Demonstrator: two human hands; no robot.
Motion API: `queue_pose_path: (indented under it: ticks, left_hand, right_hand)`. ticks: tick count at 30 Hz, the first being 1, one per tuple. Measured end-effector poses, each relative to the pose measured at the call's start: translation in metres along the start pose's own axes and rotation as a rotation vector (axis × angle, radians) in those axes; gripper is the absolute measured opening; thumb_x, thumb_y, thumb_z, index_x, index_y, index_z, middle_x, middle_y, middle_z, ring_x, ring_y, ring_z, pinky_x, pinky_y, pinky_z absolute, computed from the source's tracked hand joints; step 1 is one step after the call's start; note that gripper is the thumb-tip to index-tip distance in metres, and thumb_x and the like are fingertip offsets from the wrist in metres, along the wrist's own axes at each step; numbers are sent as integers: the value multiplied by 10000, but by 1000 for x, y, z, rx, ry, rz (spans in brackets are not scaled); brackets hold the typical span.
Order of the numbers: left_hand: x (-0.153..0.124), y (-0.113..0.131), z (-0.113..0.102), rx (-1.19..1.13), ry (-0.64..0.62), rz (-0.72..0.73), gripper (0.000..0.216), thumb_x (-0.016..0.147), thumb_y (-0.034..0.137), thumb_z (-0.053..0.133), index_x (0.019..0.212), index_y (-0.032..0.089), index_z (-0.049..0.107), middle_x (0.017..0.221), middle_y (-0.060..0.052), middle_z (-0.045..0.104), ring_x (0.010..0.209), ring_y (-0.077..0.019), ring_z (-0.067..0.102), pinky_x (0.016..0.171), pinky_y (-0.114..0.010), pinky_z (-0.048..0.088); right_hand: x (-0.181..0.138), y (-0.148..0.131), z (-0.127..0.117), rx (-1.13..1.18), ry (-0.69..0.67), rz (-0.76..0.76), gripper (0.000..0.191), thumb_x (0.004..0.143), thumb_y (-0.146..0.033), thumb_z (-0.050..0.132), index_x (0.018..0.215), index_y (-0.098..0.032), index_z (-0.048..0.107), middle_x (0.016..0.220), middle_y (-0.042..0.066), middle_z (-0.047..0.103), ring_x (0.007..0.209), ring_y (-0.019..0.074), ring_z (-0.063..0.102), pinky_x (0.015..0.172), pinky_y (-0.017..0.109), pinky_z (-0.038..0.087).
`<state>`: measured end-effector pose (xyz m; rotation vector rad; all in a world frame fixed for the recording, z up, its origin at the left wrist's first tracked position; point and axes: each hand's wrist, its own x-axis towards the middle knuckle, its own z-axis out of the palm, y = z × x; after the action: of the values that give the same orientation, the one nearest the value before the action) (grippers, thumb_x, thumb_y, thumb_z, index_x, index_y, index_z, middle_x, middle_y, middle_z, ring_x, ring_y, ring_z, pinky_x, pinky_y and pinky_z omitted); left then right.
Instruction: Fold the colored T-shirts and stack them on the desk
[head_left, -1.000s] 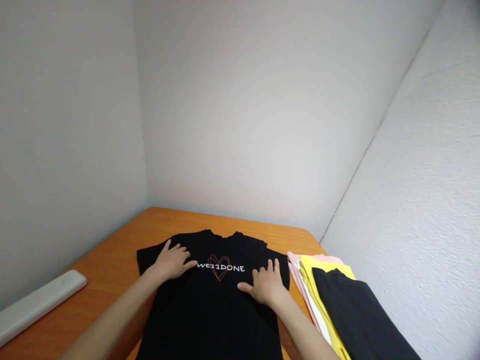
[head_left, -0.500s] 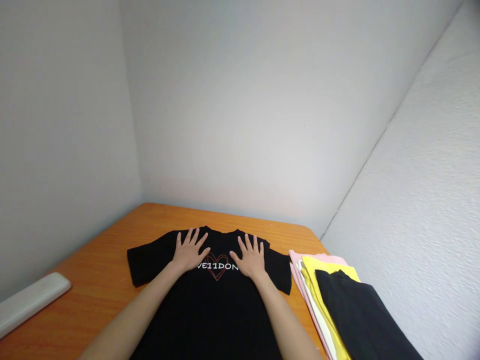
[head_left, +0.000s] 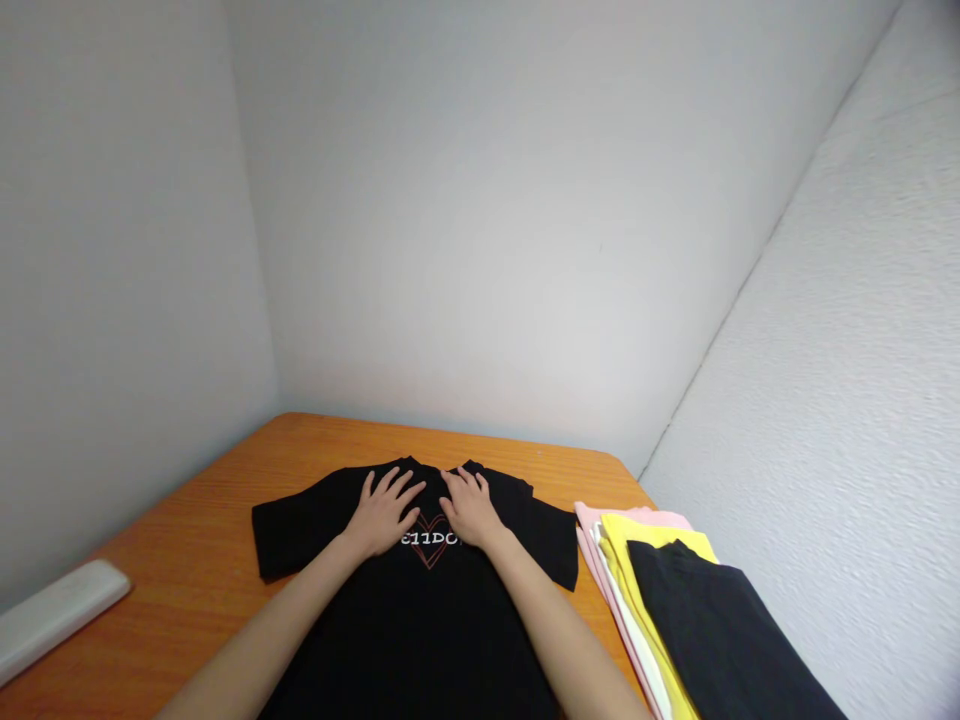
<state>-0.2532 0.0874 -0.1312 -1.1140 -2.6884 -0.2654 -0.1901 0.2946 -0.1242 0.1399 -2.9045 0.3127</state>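
A black T-shirt [head_left: 431, 630] lies spread out on the wooden table, front side up, its neckline toward the wall and both sleeves stretched sideways. White lettering and a red heart outline show on its chest, partly covered by my hands. My left hand [head_left: 384, 513] rests flat on the left of the chest, fingers apart and pointing toward the collar. On the other side of the print, my right hand [head_left: 470, 507] lies on the cloth just below the neckline, fingers loosely spread. Neither hand grips the fabric. The shirt's lower part runs out of view.
At the right edge of the wooden table [head_left: 187, 620] lies a stack of folded clothes [head_left: 720, 620], with pink, white, yellow and black layers. A long white object [head_left: 64, 610] sits at the left edge. Walls [head_left: 450, 250] stand behind and on both sides.
My right hand has slid left and inward, closer to my left hand, covering the end of the lettering. My left hand has shifted slightly right. The T-shirt lies about the same.
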Motion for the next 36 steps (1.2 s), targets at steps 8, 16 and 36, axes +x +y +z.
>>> queue_pose_path:
  ticks: [8,16,36]
  left_hand:
    - [10,-13,14,14,-89,-66,536,946,570,342,1461,421,331,1590,-29,245,1464,-359,187,1091,-727,33]
    - [0,13,-12,79,44,-65,537,970,308,291,1474,146,380,1599,-118,199,1495,-278,68,1178,-570,-40]
    - [-128,233,-37,-377,8,315,400,940,453,518,1302,286,561,1440,-92,493,1281,-261,494,1064,-458,428]
  right_hand:
    - [13,3,12,-2,14,77,615,983,-588,337,1488,-239,371,1576,75,230,1464,263,144,1171,524,74]
    - [-33,-14,-9,-44,10,159,609,966,-508,428,1446,-134,438,1576,133,219,1470,314,62,1172,525,54]
    - [-28,83,-62,74,46,501,434,985,-279,356,1357,-103,492,1345,196,541,1258,268,500,1013,406,387]
